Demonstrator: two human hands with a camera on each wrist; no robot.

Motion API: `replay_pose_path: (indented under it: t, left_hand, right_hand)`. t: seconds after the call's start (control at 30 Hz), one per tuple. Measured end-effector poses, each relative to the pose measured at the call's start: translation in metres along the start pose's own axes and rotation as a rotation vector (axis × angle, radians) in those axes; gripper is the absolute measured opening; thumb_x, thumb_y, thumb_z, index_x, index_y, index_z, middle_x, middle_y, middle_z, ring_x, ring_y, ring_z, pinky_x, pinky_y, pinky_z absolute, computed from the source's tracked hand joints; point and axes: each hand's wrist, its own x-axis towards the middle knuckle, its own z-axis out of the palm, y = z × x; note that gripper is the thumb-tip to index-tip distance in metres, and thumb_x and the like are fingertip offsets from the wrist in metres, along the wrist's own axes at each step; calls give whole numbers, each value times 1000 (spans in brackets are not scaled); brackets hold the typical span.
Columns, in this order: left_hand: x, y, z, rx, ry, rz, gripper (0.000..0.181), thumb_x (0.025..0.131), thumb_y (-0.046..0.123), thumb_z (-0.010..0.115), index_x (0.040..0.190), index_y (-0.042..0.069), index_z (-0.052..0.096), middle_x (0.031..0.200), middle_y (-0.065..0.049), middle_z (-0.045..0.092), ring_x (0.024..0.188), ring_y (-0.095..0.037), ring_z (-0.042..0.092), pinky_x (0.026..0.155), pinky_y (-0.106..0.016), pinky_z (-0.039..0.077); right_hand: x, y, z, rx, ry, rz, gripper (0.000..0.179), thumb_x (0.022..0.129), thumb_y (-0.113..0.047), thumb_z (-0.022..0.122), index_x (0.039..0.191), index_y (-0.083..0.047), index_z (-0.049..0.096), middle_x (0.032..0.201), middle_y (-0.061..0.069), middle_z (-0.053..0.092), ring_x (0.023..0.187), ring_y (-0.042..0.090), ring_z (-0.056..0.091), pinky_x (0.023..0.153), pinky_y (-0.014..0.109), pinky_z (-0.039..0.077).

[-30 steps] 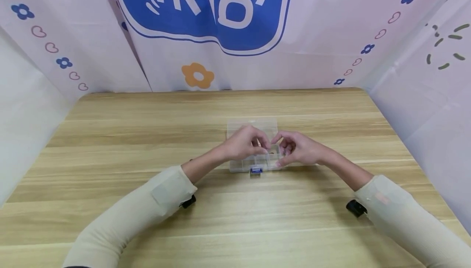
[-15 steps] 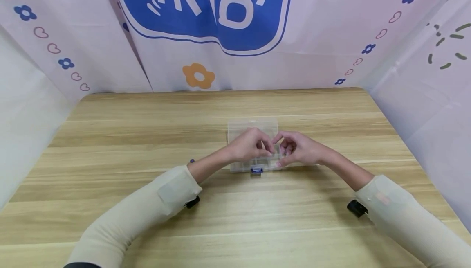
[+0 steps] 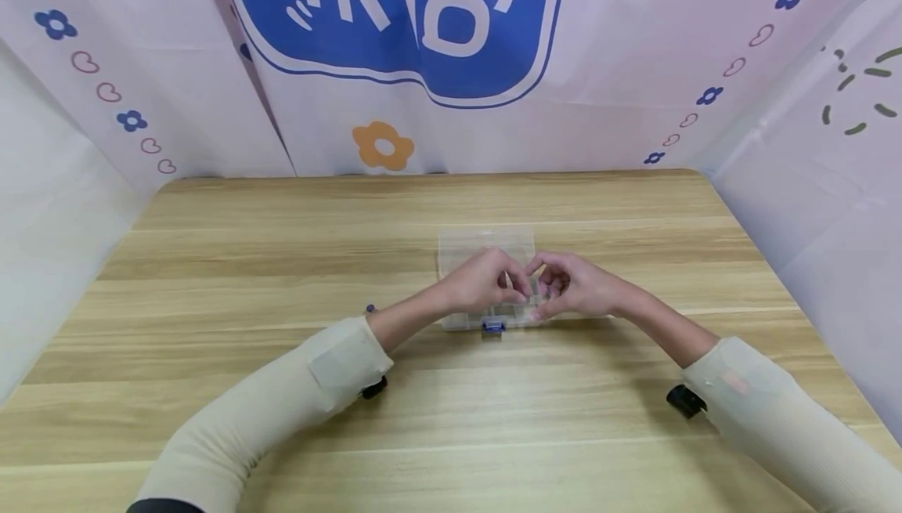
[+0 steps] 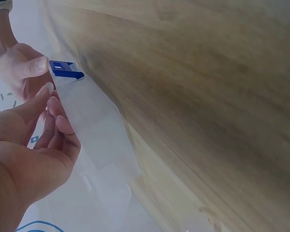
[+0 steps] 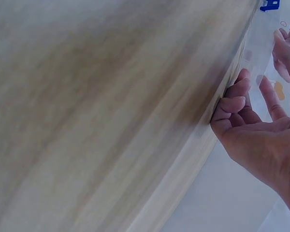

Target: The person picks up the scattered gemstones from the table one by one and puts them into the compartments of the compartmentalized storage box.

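A clear plastic compartment box (image 3: 486,239) stands with its lid laid back toward the far side and a blue latch (image 3: 494,327) at its front. Over the right-hand compartments my left hand (image 3: 486,282) reaches in, thumb and fingertips close together. Whether anything small lies between them is hidden. My right hand (image 3: 581,286) grips the box's right end, thumb at the front corner and index finger at the back. In the left wrist view the left hand (image 4: 34,145) is beside the box's wall (image 4: 94,116). The right wrist view shows the right hand's (image 5: 261,130) other fingers curled against the box's side.
The box rests on a wood-grain table (image 3: 451,411). Behind it hangs a white printed curtain (image 3: 599,121), and white sheets enclose the sides. A small dark blue thing (image 3: 370,308) shows beside the left wrist, partly hidden.
My left hand has shifted a little to the right and toward the front, over the compartment with something small and brownish, now covered. The right hand stays at the box's end.
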Motion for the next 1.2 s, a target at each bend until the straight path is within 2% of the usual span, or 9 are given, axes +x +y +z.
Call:
replay_pose_path:
  t: [0.17, 0.33, 0.6, 0.83, 1.0, 1.2]
  left_hand:
    - [0, 0, 2, 0, 3, -13, 8, 93, 2, 76, 99, 0, 80, 95, -7, 78, 83, -14, 67, 75, -20, 55]
    - [-2, -1, -1, 2, 12, 7, 9, 93, 3, 76, 101, 0, 79, 95, -7, 77, 87, -13, 68, 78, -20, 55]
    - [-10, -2, -12, 25, 36, 31, 12, 93, 3, 77, 104, -1, 78, 94, -7, 77, 79, -13, 66, 73, -20, 55]
    - [-26, -6, -23, 34, 49, 18, 10, 94, 2, 75, 102, -3, 77, 92, -8, 76, 74, -13, 65, 68, -22, 54]
    - [-41, -11, -32, 34, 66, 22, 9, 94, 1, 74, 101, -5, 76, 91, -9, 75, 75, -14, 65, 70, -23, 54]
    - [-61, -18, -43, 26, 112, -23, 11, 94, -1, 74, 103, -5, 76, 93, -9, 75, 76, -14, 65, 72, -27, 56]
  right_hand:
    - [0, 1, 1, 0, 2, 0, 45, 84, -8, 87, 119, -2, 59, 89, 12, 60, 79, 22, 54, 69, 27, 46]
    - [0, 1, 1, -6, 5, 1, 46, 84, -9, 87, 119, -3, 59, 90, 12, 60, 80, 22, 54, 70, 27, 46]
    - [0, 1, 1, 2, 10, 13, 51, 83, -7, 87, 123, 1, 58, 88, 12, 61, 77, 19, 53, 68, 25, 45]
    - [1, 2, 1, 4, 18, 21, 53, 83, -6, 87, 125, 3, 57, 88, 11, 61, 76, 19, 52, 68, 25, 45]
    - [0, 1, 1, 8, 19, 25, 54, 82, -5, 87, 126, 3, 57, 88, 11, 61, 76, 19, 52, 68, 25, 45]
    - [0, 1, 2, 4, 18, 23, 54, 82, -5, 87, 126, 4, 57, 88, 10, 60, 76, 18, 52, 67, 25, 45]
